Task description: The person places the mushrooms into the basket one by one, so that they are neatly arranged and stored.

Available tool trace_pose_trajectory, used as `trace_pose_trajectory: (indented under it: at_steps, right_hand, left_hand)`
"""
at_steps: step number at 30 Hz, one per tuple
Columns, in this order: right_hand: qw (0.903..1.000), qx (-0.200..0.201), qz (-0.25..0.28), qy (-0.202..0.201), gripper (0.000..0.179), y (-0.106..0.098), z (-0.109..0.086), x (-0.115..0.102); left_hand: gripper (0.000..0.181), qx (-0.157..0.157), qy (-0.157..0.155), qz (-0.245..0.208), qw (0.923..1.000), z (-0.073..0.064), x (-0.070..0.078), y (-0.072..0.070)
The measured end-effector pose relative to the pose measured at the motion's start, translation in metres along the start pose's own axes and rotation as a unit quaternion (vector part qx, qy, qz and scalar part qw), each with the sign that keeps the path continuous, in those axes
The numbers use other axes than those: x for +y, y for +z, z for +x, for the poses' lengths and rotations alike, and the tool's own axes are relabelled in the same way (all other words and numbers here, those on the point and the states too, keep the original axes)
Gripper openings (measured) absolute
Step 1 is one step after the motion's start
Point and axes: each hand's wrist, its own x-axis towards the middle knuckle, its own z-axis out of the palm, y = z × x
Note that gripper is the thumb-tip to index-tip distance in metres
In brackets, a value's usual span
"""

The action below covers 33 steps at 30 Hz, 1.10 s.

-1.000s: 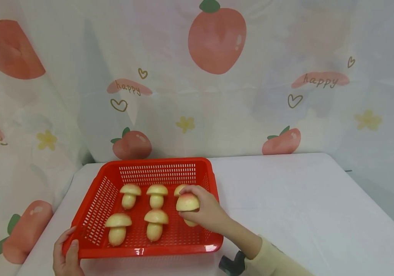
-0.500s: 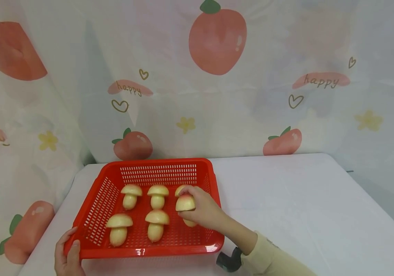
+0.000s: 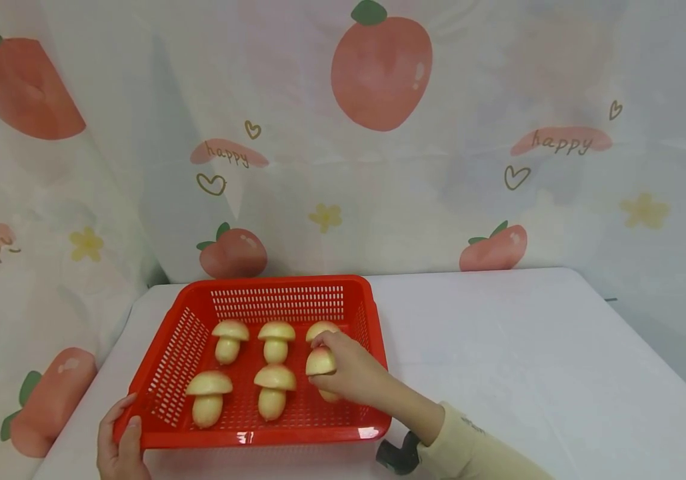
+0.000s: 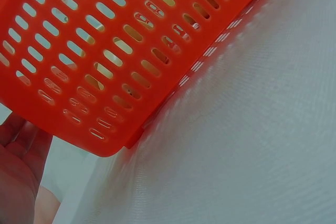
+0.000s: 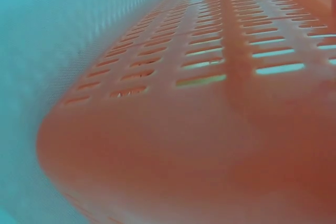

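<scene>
A red perforated plastic basket (image 3: 247,439) sits on the white table, holding several pale yellow mushrooms with rounded caps, laid in two rows. My left hand (image 3: 119,440) grips its front left corner, thumb over the rim; the left wrist view shows that hand (image 4: 21,171) at the rim. Inside the basket's right part, my right hand (image 3: 355,373) holds a mushroom (image 3: 321,361) with a reddish-topped cap, low over the front row's right spot. The fingers hide part of its stem. Behind it, another mushroom (image 3: 323,328) is partly covered by the hand.
Two mushrooms (image 3: 230,340) (image 3: 276,341) lie farther left in the back row, two more (image 3: 207,398) (image 3: 273,391) in the front row. White tabletop (image 3: 499,360) extends to the right. A printed curtain (image 3: 427,187) hangs behind. A dark wrist device (image 3: 399,455) is below the right sleeve.
My right hand has lowered a little with the mushroom, uncovering more of the mushroom behind it. The left hand keeps its grip on the basket corner.
</scene>
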Motion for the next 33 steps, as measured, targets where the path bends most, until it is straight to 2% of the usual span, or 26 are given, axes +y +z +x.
trace_pose_trajectory:
  at_steps: [9,16,33]
  right_hand:
    - [0.9986,-0.046,-0.025,0.000,0.033,0.0029,0.0038,-0.0011]
    - [0.9979,-0.053,-0.036,-0.002,0.034,0.0027,0.0038,-0.0035]
    - [0.9952,-0.082,-0.047,0.024,0.034,0.0093,0.0066,0.0007]
  left_hand:
    - [0.035,0.000,0.011,-0.009,0.9999,-0.0014,0.0045,0.0014]
    - [0.035,-0.001,0.015,-0.009,0.9998,-0.0010,0.0034,0.0012]
    - [0.034,0.008,0.009,-0.022,0.9997,-0.0023,0.0060,0.0021]
